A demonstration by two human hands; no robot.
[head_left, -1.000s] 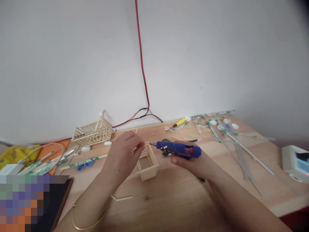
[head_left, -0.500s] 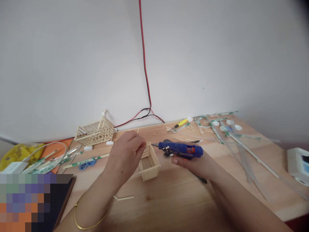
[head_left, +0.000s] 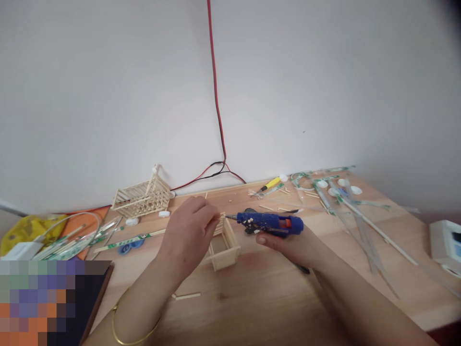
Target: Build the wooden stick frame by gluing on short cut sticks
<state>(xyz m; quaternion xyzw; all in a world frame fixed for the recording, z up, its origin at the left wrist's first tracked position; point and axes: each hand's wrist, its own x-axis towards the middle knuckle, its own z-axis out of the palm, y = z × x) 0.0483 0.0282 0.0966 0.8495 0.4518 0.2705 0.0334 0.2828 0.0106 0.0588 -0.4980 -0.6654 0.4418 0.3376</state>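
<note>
A blue hot glue gun (head_left: 270, 224) lies in my right hand (head_left: 288, 244), whose fingers are wrapped round its handle. Its metal nozzle points left at the top far corner of a small open frame of wooden sticks (head_left: 225, 257) standing on the table. My left hand (head_left: 192, 228) is closed at that same corner, thumb and fingertips pressed together. Whatever lies in that pinch is hidden or too small to name. Two short sticks (head_left: 187, 296) rest on the tabletop near my left forearm.
A larger stick basket (head_left: 142, 197) stands at the back left, by white caps (head_left: 131, 221). A yellow-handled knife (head_left: 271, 183) lies near the wall. Clear wrappers and glue sticks (head_left: 382, 235) spread over the right side. Far left are a yellow bag (head_left: 32, 230) and a dark tablet (head_left: 91, 298).
My left hand has shifted very slightly right at the corner of the stick frame. The glue gun stays almost where it was, its nozzle still at that corner.
</note>
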